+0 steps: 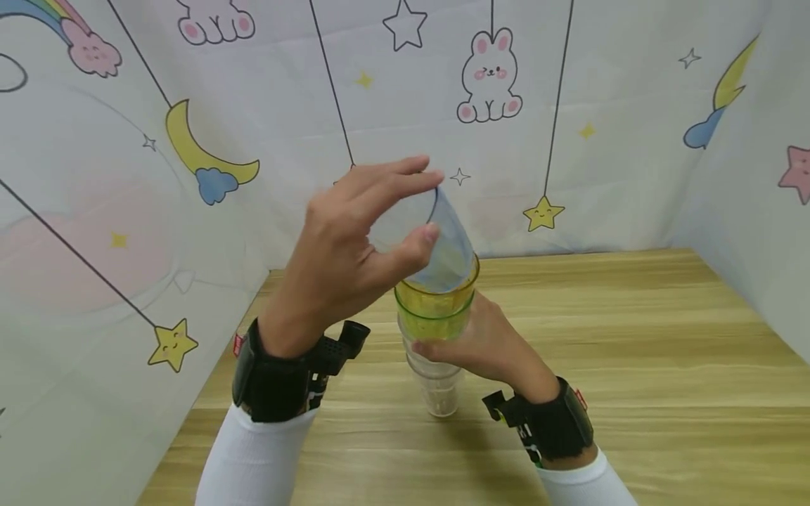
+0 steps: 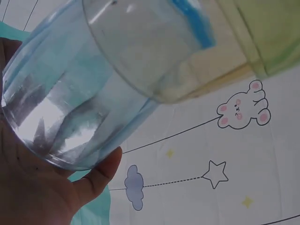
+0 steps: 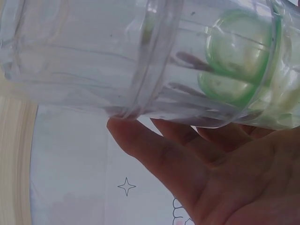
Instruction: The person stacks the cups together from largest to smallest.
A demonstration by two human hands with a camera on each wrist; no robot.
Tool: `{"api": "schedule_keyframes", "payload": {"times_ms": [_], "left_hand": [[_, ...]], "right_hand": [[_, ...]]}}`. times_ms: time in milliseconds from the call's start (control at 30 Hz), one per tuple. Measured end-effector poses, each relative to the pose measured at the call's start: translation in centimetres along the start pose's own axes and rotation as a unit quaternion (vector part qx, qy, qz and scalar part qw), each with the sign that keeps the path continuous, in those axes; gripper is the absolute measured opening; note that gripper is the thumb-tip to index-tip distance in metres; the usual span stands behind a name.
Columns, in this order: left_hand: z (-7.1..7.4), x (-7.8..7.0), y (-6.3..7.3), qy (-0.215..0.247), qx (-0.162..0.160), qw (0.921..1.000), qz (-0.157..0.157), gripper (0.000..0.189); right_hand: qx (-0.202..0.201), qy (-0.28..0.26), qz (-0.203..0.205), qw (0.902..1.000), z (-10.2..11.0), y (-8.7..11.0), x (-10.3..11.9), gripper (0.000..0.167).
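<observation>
My left hand [image 1: 354, 246] holds a translucent blue cup [image 1: 452, 246] near its wide end, thumb on the near side and fingers across the top. Tilted, the blue cup has its lower end inside the mouth of a yellow cup [image 1: 436, 302]. Under the yellow one sits a green cup [image 1: 435, 327], nested above several clear cups [image 1: 441, 393] in a tall stack. My right hand [image 1: 490, 344] grips the stack just below the green rim, its thumb and fingers on the clear plastic [image 3: 93, 70]. Whether the stack's foot touches the table cannot be told.
A wood-grain table [image 1: 633, 351] spreads beneath the stack. Around it hangs a white cloth [image 1: 620, 183] printed with rabbits, stars and moons, along the back and both sides. A dark wristband [image 1: 272, 379] with a small camera sits on each wrist.
</observation>
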State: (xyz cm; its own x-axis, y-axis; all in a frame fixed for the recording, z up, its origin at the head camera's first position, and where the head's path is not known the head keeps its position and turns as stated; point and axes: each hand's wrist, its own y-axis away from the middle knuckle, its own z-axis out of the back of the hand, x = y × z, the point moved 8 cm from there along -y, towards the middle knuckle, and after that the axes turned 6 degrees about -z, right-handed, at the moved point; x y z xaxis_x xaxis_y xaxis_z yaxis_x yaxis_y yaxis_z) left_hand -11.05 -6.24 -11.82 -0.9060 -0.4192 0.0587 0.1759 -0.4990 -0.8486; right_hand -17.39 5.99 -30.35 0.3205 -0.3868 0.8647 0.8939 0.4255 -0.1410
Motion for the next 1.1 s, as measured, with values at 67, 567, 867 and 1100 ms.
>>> {"api": "schedule_keyframes", "payload": {"times_ms": [67, 567, 867, 1100], "left_hand": [[-0.9, 0.0, 0.0, 0.007, 0.013, 0.9999, 0.003, 0.041], [-3.8, 0.2, 1.8, 0.026, 0.041, 0.9982, 0.035, 0.05], [-4.1, 1.7, 4.8, 0.124, -0.028, 0.9856, 0.112, 0.095], [-4.9, 2.3, 7.3, 0.153, -0.014, 0.9756, 0.157, 0.1]], "right_hand": [[0.003, -0.008, 0.002, 1.0, -0.1, 0.0, -0.1, 0.069], [-0.004, 0.003, 0.0, 1.0, 0.3, -0.1, -0.3, 0.069], [-0.005, -0.002, 0.013, 0.9999, 0.2, 0.0, 0.0, 0.076], [-0.003, -0.012, 0.014, 0.9998, 0.2, 0.0, -0.2, 0.079]]}}
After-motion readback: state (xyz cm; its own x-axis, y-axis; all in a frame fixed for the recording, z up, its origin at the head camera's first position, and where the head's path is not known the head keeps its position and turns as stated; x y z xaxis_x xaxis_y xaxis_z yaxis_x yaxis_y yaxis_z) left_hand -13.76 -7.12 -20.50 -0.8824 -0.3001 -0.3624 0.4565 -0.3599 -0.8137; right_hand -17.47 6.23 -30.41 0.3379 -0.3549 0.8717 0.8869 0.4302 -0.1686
